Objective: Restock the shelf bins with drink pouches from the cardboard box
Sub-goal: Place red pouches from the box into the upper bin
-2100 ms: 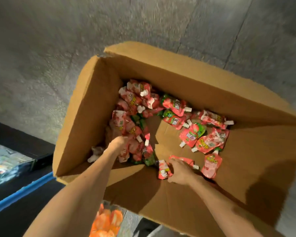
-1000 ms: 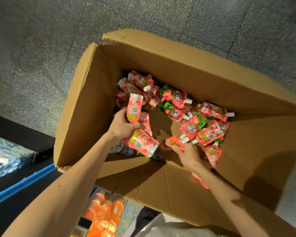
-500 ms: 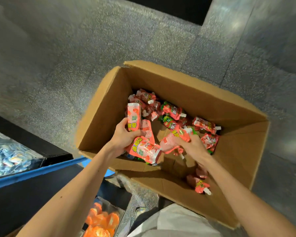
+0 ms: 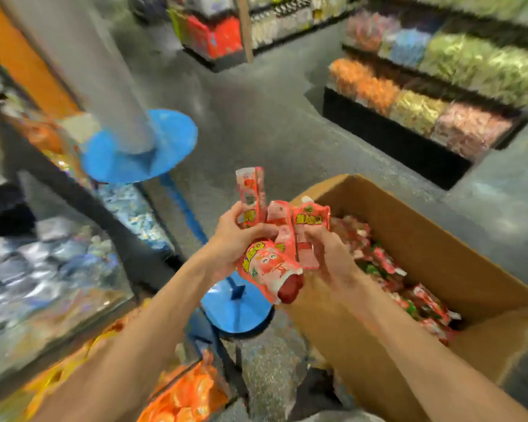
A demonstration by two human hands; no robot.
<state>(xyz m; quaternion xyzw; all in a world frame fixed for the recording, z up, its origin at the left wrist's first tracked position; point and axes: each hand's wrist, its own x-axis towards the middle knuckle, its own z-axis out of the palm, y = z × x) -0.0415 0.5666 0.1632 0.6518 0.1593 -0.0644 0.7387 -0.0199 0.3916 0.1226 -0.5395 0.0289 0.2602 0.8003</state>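
Bin w/ orange packs (image 4: 189,394): nearest, btm edge.
L hand (image 4: 232,243): clenched round bunch of drink pouches (image 4: 269,266); one sticks up past thumb.
R hand (image 4: 333,260): gripping same bunch, right side.
Cardboard box (image 4: 457,248): just behind hands, loose pouches (image 4: 421,296) inside.

Held pouches: a bunch of red-and-pink foil drink pouches (image 4: 270,266) with yellow lettering, held just above and left of the box's near-left corner, gripped between the left hand (image 4: 235,242) and the right hand (image 4: 329,257). One stands upright at the top left, two lean beside it, and the largest hangs lowest with its printed face to the camera.
Box: a large brown corrugated cardboard box (image 4: 424,239), open-topped and upright, to the right.
Box contents: loose red and green drink pouches (image 4: 409,287) lie jumbled inside the box, some white caps showing.
Bins: clear plastic shelf bins (image 4: 52,269) at left, blurred. The upper one holds silvery-blue packets, the lower one orange packets.
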